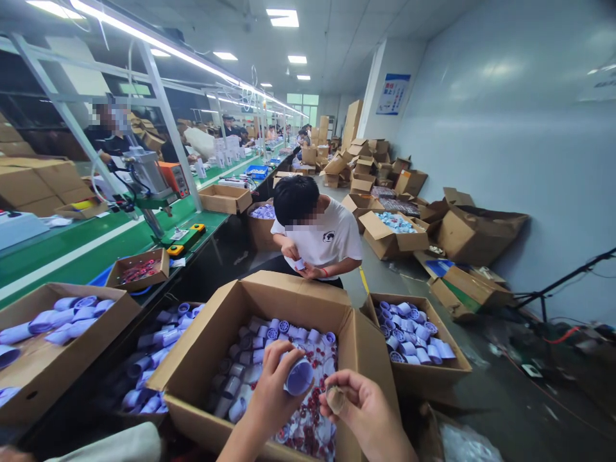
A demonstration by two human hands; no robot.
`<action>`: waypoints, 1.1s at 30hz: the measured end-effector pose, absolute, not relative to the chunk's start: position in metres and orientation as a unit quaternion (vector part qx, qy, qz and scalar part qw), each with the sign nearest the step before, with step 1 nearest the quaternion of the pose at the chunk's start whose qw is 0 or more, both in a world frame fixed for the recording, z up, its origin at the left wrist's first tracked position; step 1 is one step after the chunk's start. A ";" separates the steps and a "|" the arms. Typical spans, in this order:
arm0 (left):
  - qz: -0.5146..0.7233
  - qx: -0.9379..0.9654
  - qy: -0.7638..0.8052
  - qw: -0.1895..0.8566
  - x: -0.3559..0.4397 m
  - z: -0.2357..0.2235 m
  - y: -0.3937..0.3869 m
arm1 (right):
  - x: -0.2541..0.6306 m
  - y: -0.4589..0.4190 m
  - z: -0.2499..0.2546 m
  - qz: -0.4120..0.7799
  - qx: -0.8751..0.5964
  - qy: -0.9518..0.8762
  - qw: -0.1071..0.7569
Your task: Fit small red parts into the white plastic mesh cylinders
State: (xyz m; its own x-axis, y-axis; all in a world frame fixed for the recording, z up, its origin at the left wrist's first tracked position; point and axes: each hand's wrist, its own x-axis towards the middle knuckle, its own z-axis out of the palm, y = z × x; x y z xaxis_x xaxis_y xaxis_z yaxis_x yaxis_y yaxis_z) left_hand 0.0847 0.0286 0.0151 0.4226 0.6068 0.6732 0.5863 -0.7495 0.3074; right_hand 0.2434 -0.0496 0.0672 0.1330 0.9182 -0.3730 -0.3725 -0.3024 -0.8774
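Observation:
My left hand [272, 391] is closed around a pale lilac plastic cap [299, 377], its open end facing me. My right hand [363, 410] pinches a small round brownish piece [335, 399] just to the right of the cap. Both hands hover over an open cardboard box [202, 350] that holds several lilac caps [269, 333] and small red pieces [312, 423].
A seated person in a white shirt [332, 240] faces me beyond the box, handling a cap. More boxes of caps stand at left [58, 359] and right [452, 375]. A green conveyor bench [72, 247] runs along the left. Piled cartons [476, 234] line the right wall.

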 end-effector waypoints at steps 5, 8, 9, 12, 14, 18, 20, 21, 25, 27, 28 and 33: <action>0.406 0.842 0.354 0.020 0.086 0.015 0.027 | 0.245 -0.049 0.063 0.576 -0.550 -0.257 0.548; 0.414 0.838 0.354 0.027 0.088 0.018 0.025 | 0.242 -0.047 0.061 0.523 -0.571 -0.266 0.573; 0.417 0.838 0.351 0.031 0.089 0.020 0.024 | 0.240 -0.046 0.061 0.508 -0.574 -0.268 0.584; 0.420 0.838 0.344 0.052 0.093 0.021 0.022 | 0.234 -0.045 0.063 0.499 -0.571 -0.279 0.589; 0.418 0.835 0.349 0.076 0.095 0.019 0.020 | 0.230 -0.046 0.065 0.515 -0.569 -0.301 0.567; 0.411 0.828 0.356 0.136 0.095 0.012 0.018 | 0.226 -0.051 0.068 0.525 -0.555 -0.402 0.504; 0.413 0.829 0.339 0.163 0.095 0.008 0.018 | 0.225 -0.052 0.069 0.503 -0.551 -0.460 0.481; 0.420 0.828 0.331 0.169 0.095 0.007 0.018 | 0.225 -0.052 0.068 0.496 -0.554 -0.476 0.469; 0.458 0.803 0.344 0.165 0.097 0.000 0.018 | 0.227 -0.050 0.066 0.493 -0.597 -0.433 0.461; 0.470 0.793 0.353 0.161 0.099 -0.001 0.016 | 0.230 -0.048 0.066 0.484 -0.614 -0.404 0.475; 0.472 0.793 0.352 0.158 0.099 -0.002 0.016 | 0.231 -0.047 0.067 0.482 -0.619 -0.396 0.477; 0.449 0.804 0.349 0.172 0.100 0.000 0.012 | 0.232 -0.055 0.073 0.440 -0.637 -0.422 0.471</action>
